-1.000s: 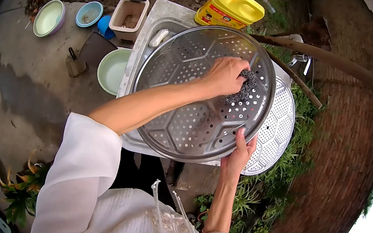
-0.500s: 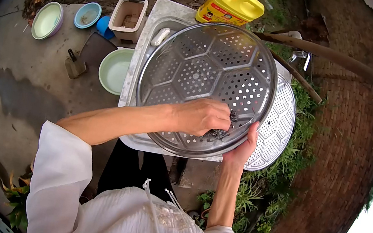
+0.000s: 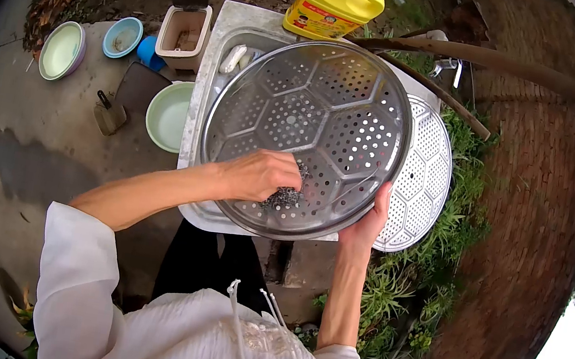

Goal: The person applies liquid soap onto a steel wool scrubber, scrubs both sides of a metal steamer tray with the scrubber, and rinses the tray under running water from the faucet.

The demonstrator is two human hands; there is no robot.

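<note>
A large round perforated steel steamer tray (image 3: 329, 103) is held tilted over a metal sink (image 3: 218, 56). My left hand (image 3: 258, 175) presses a grey steel-wool scourer (image 3: 285, 196) against the tray's lower inside. At the tray's lower right rim, my right hand (image 3: 370, 219) grips the edge from below. A second perforated tray (image 3: 425, 175) lies behind it on the right, partly hidden.
A yellow dish-soap bottle (image 3: 333, 8) stands at the sink's far edge. On the concrete to the left sit a pale green basin (image 3: 170, 116), a small open bin (image 3: 182, 26), a blue bowl (image 3: 122, 37) and a green bowl (image 3: 61, 50). Grass and a brick wall lie right.
My left hand has dragged the scourer from the tray's upper right down to its lower left part. The right hand has kept its grip on the rim.
</note>
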